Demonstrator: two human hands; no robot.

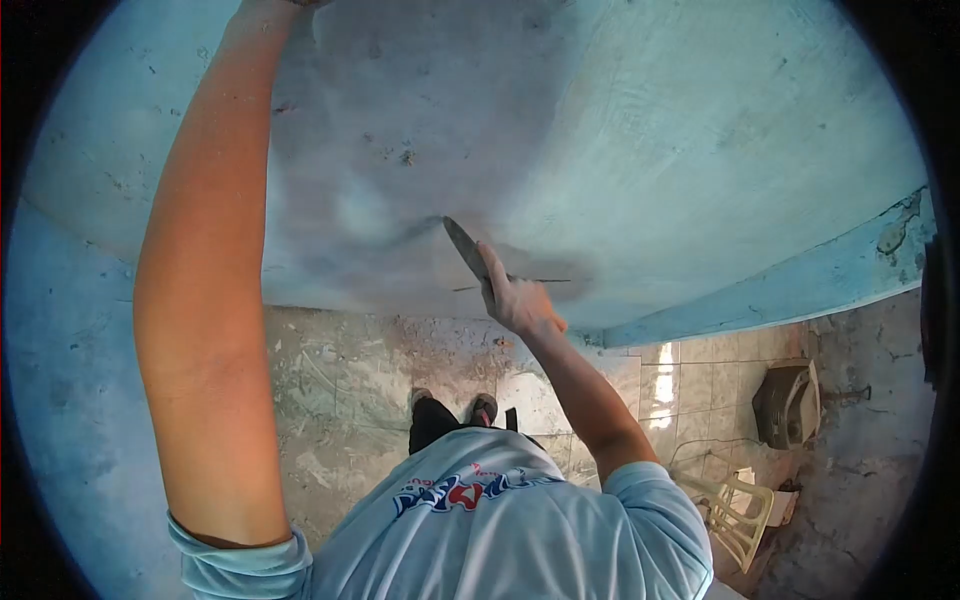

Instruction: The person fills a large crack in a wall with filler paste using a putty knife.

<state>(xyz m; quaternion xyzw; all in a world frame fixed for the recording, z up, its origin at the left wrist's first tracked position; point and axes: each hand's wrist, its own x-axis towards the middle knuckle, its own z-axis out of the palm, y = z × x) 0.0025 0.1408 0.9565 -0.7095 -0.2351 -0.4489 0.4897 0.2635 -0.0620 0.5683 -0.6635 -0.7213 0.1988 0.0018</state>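
Note:
My right hand [520,300] is closed around a scraper with a dark, narrow-looking blade [464,243], its tip pointing up and left. The blade overlaps the pale blue wall [670,150], close to its surface, and its handle is hidden in my fingers. A thin dark line [548,281] runs on both sides of that hand. My left arm reaches up along the wall, and only a sliver of my left hand [308,3] shows at the top edge, fingers out of sight. Small chips and pits [406,157] mark the wall above the scraper.
Dusty, stained floor tiles [330,375] lie below, with my feet [483,408] near the wall's base. An old boxy television [788,405] stands at the right, and a pale plastic chair [740,530] is below it. A blue ledge [790,285] juts out at right.

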